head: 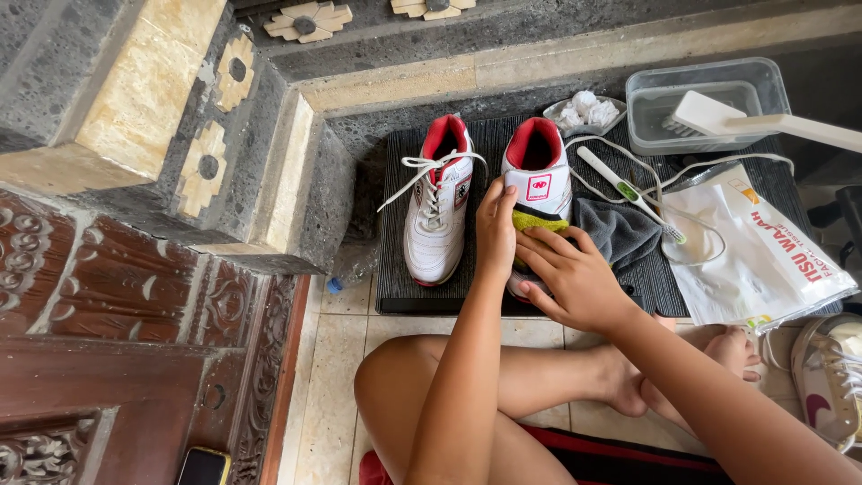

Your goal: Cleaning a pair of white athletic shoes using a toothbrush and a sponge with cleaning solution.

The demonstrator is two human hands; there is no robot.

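Two white sports shoes with red linings stand on a dark ribbed mat (400, 287). The left shoe (437, 202) has its white lace in. The right shoe (537, 180) has no lace and shows a yellow patch at its tongue. My left hand (496, 229) holds the right shoe's left side, fingers up along it. Over the shoe's front lies my right hand (567, 274), fingers spread and pressing down. A dark grey cloth (620, 232) lies against the shoe's right side. Whether the right hand also holds something is hidden.
A toothbrush (627, 190) and a loose white lace (669, 175) lie on the mat. Behind are a clear tub of water (691, 112) with a white scrub brush (763, 121), crumpled tissue (585, 110), and a white plastic packet (763, 251). Another shoe (831, 377) sits far right. A phone (203, 467) lies below left.
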